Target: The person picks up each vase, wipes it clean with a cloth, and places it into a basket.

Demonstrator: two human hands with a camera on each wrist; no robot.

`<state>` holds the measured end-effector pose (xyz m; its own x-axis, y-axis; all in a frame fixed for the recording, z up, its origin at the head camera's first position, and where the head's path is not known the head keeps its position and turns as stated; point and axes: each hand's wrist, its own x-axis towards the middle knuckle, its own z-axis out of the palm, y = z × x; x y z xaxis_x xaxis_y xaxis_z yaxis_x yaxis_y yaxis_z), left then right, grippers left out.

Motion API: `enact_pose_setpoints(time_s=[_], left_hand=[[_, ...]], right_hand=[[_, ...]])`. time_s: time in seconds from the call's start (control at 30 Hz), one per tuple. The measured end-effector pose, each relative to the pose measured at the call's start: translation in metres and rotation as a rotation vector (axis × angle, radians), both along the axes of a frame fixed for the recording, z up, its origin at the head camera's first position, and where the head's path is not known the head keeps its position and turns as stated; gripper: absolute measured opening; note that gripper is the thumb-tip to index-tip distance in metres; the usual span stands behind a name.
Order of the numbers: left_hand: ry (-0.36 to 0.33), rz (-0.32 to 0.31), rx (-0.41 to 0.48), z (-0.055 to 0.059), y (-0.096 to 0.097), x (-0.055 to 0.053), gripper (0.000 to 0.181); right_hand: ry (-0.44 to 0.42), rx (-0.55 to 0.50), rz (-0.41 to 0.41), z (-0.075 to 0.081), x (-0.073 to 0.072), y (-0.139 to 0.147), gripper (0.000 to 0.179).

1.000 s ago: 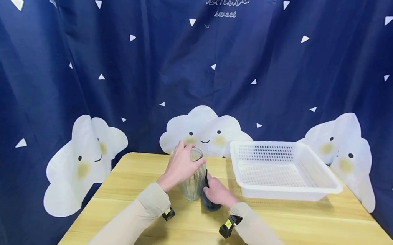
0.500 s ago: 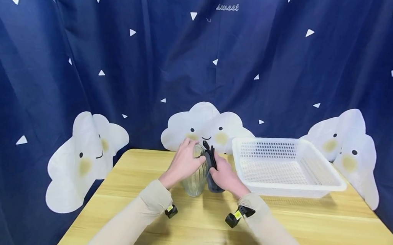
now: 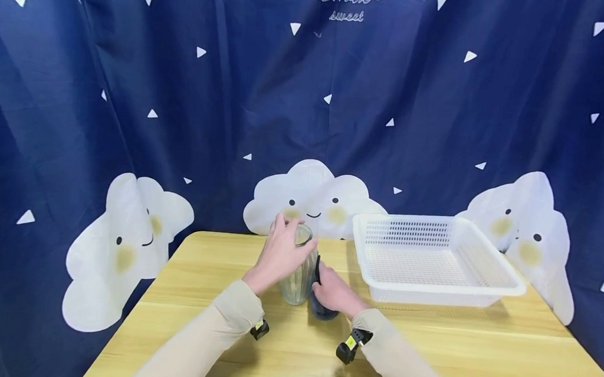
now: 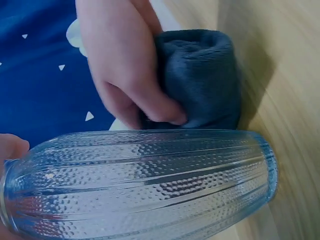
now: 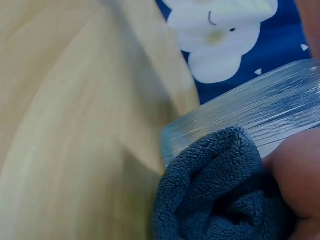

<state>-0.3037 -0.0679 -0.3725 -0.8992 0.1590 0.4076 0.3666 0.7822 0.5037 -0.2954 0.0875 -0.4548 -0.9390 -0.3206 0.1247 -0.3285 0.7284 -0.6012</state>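
A clear ribbed glass vase (image 3: 297,280) stands upright near the middle of the table, its side dimpled in the left wrist view. My left hand (image 3: 279,256) grips it near the top, fingers and thumb about the rim. Against the vase's right side is a bunched dark blue-grey cloth (image 4: 205,75), fluffy like a towel. My right hand (image 3: 334,290) holds this cloth, with its thumb bent toward the glass. A thin black piece sticks up above that hand in the head view. Low by the vase's base hangs the cloth's folded end (image 5: 210,175).
A white perforated plastic basket (image 3: 445,288) stands at the right rear of the wooden table (image 3: 428,346). Behind the table's back edge hangs a dark blue curtain (image 3: 222,117) with clouds and triangles. A small black camera is strapped to each wrist.
My right hand moved the cloth up along the vase's side, away from me, then back down toward the base. The left hand kept its grip at the top of the vase.
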Motion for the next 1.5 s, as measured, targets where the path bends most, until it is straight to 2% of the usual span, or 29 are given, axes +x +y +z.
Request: enact_pose_setpoints(time_s=[0.1, 0.2, 0.37, 0.5, 0.6, 0.67, 0.73, 0.97, 1.07, 1.13, 1.27, 1.5], left_hand=[[0.035, 0.015, 0.005, -0.003, 0.0, -0.001, 0.069], [0.052, 0.022, 0.018, -0.006, 0.0, -0.001, 0.069], [0.037, 0.026, 0.007, -0.006, -0.001, 0.001, 0.07], [0.045, 0.031, -0.051, -0.001, -0.003, 0.001, 0.071], [0.068, 0.051, -0.104, 0.003, -0.003, 0.001, 0.071], [0.076, 0.066, -0.123, 0.005, -0.003, 0.001, 0.071], [0.072, 0.074, -0.122, 0.005, -0.003, 0.001, 0.071], [0.033, 0.069, -0.09, 0.0, -0.002, 0.003, 0.07], [0.028, 0.062, -0.092, -0.002, -0.003, 0.002, 0.07], [0.025, 0.05, -0.087, -0.002, -0.004, 0.002, 0.071], [0.029, 0.03, -0.063, -0.003, -0.007, -0.001, 0.075], [0.023, 0.014, 0.007, -0.004, -0.015, -0.002, 0.079]], right_hand=[[-0.016, 0.0, 0.015, -0.006, -0.002, -0.001, 0.06], [0.001, 0.006, 0.0, 0.0, -0.001, 0.001, 0.061], [0.087, -0.016, -0.049, 0.031, 0.008, 0.004, 0.062], [0.164, -0.06, -0.085, 0.06, 0.014, 0.006, 0.064], [0.198, -0.059, -0.09, 0.07, 0.015, 0.008, 0.065], [0.209, -0.043, -0.087, 0.068, 0.014, 0.007, 0.066], [0.204, -0.027, -0.083, 0.058, 0.011, 0.006, 0.065], [0.077, 0.014, -0.049, 0.013, 0.005, 0.002, 0.064], [0.039, 0.023, -0.016, 0.0, 0.003, 0.0, 0.063], [0.027, 0.013, -0.004, -0.004, 0.002, 0.0, 0.062], [0.04, -0.008, -0.005, 0.003, -0.001, 0.002, 0.061], [0.115, -0.108, -0.044, 0.039, 0.002, 0.006, 0.061]])
